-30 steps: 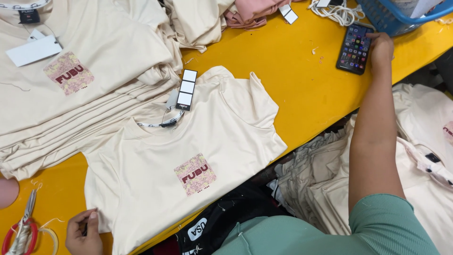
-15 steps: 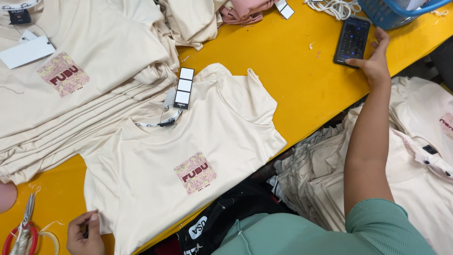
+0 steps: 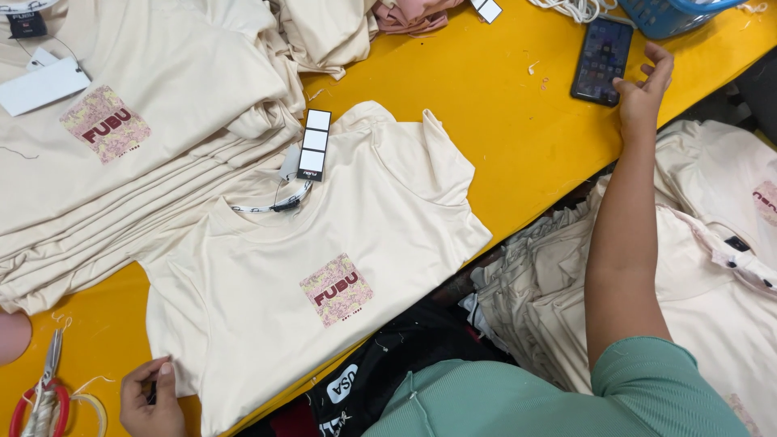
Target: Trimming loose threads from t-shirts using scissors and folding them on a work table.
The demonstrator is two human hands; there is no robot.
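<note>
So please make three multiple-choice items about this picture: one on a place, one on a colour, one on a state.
1. Where does the black smartphone lie?
A. on the yellow table
B. in the blue basket
C. on the cream T-shirt

2. What colour are the handles of the scissors?
A. green
B. red
C. black

3. How is the cream T-shirt with the chest print lying?
A. rolled up
B. spread flat, front up
C. hung on a hanger

Answers:
1 A, it rests on bare tabletop by the right hand.
2 B, red loops show beside the left hand.
3 B, its print and collar face up.
</note>
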